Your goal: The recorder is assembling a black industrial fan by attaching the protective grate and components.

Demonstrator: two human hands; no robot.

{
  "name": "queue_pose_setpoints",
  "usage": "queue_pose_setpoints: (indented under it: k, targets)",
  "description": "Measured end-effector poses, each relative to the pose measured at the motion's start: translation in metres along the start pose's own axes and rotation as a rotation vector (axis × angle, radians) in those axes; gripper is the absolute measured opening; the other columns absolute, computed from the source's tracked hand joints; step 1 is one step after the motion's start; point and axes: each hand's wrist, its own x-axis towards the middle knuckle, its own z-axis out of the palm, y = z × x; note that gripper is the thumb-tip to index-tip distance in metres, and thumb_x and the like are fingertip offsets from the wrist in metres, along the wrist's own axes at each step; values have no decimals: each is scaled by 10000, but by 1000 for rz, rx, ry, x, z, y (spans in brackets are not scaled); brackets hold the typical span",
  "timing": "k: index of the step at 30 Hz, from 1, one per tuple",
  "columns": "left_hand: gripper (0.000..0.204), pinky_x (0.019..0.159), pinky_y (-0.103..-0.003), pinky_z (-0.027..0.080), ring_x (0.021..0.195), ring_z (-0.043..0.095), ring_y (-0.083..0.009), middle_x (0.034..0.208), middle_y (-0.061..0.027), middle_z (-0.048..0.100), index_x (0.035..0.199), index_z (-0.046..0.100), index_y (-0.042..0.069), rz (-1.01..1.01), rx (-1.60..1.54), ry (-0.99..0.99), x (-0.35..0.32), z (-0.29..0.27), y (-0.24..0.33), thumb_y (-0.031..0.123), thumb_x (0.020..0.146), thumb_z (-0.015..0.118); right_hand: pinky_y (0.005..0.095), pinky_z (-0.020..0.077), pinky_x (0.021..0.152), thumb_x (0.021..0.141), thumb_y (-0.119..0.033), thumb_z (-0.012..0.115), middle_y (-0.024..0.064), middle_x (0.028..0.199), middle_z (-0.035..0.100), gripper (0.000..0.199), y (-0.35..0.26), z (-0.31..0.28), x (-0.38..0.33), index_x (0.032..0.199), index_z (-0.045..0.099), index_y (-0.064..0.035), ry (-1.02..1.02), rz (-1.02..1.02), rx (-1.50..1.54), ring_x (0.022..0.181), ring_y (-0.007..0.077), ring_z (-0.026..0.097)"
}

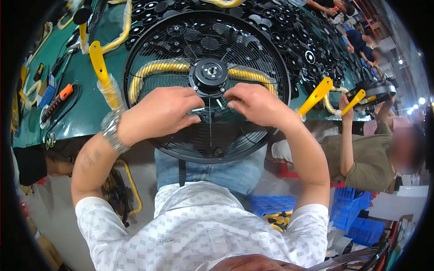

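Note:
A round black fan [210, 152] with a wire guard leans over the table's near edge toward my lap. At its middle is a black motor hub [210, 76] with small bolts on its rim. My left hand [169, 110] is at the hub's lower left, fingers curled in; a small silvery piece shows by its fingertips. On the other side, my right hand [257, 104] bends its fingers close to the hub's lower right rim, beside another small shiny piece. What either hand holds is too small to make out. A yellow tubular stand [158, 67] in clear wrap shows behind the guard.
Many black round parts [298, 49] cover the far side of the green table [108, 67]. An orange-handled tool [63, 95] with a cord lies at left. Yellow brackets [318, 92] rise beside the fan. At right a co-worker [366, 156] handles another fan; blue crates [348, 212] stand below.

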Motion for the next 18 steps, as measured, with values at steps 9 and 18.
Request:
queue_pose_setpoints:
  k: [9,18]
  targets:
    - [325,721,-423,540,847,663,-313,904,-118,625,991,661,43,-40,189,-297,35,33,-5,297,808,751,464,524,736,855,-145,666,135,907,645,184,-5,21,13,1008,671,-42,-11,-56,-280,857,358,654]
    - [252,758,-307,526,874,634,-225,1041,-120,619,1085,640,9,-195,-431,78,-41,-38,17,151,881,678,439,553,720,828,-126,628,148,924,678,167,-17,42,52,968,690,-60,-177,-177,-365,874,336,686]
